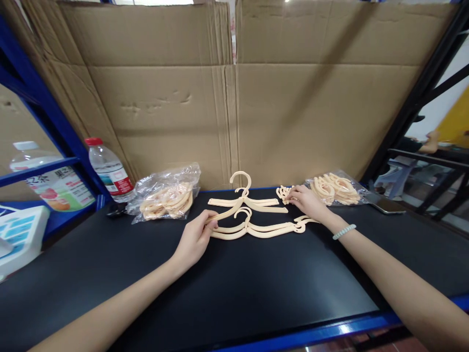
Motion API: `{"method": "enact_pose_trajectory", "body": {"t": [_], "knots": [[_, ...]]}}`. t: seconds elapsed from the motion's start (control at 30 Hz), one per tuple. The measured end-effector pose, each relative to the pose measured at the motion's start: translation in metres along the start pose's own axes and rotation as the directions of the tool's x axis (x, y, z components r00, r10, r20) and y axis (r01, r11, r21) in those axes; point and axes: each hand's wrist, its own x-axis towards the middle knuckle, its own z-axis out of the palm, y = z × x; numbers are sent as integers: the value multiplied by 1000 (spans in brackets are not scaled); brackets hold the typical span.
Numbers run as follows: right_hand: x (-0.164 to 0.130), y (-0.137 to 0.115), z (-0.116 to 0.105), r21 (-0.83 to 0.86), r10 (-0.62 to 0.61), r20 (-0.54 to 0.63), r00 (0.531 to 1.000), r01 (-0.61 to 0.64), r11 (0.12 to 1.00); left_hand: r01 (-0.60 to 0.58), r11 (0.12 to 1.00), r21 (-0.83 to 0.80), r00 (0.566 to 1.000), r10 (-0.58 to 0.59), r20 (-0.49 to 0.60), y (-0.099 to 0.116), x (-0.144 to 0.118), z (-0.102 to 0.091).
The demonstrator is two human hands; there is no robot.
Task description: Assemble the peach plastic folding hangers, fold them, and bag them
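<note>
Several cream plastic hangers lie in the middle of a black table. One hanger [247,197], with its large hook toward the cardboard, lies behind another hanger [271,231] nearer to me. My left hand [196,235] pinches the left arm end of the rear hanger. Over a small pile of cream hook pieces [282,194], my right hand [307,201] has its fingers drawn together at the pile's right edge; what lies between the fingertips is too small to tell. A loose cream hook piece [301,224] touches the nearer hanger's right end.
A clear bag of cream parts [168,198] sits at left, another bag [337,188] at right beside a phone [386,203]. Bottles [110,171] and a white-blue tray [22,239] stand far left. A cardboard wall [176,107] rises behind the table [256,293].
</note>
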Motion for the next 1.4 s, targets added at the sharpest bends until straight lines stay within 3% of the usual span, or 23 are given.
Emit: {"method": "enact_pose_trajectory", "body": {"t": [0.3,0.57,0.67,0.77,0.83,0.9,1.03,1.1,1.23,1.4], "knots": [[-3,3,4,51,-33,-19,999,34,998,-3,1000,-5,1000,3,-3,-1,-1,0],[0,-5,-1,53,-9,-162,987,18,998,-2,1000,-3,1000,2,4,-1,0,0],[1,-18,-15,76,59,-364,930,-34,997,0,1000,-2,1000,0,2,-1,0,-1],[-1,-39,-32,245,224,-536,814,-103,964,-1,1000,9,1000,1,-8,0,0,-1],[-3,-55,-42,481,411,-491,768,-154,863,2,1000,16,1000,-2,-17,0,-1,-2],[-5,-70,-48,721,557,-347,755,-165,673,11,1000,21,1000,-11,-25,-1,-1,-2],[-6,-90,-50,953,591,-1,806,-178,245,33,999,22,999,-32,-23,-3,-1,-1],[-6,-94,-45,969,592,117,797,-222,108,40,999,18,999,-39,-22,-4,-1,-2],[-6,-93,-33,956,610,225,760,-292,11,44,999,26,999,-44,-24,-3,-1,-2],[-7,-87,-25,950,580,281,764,-308,-54,41,999,26,999,-41,-23,-3,0,-2]]}}
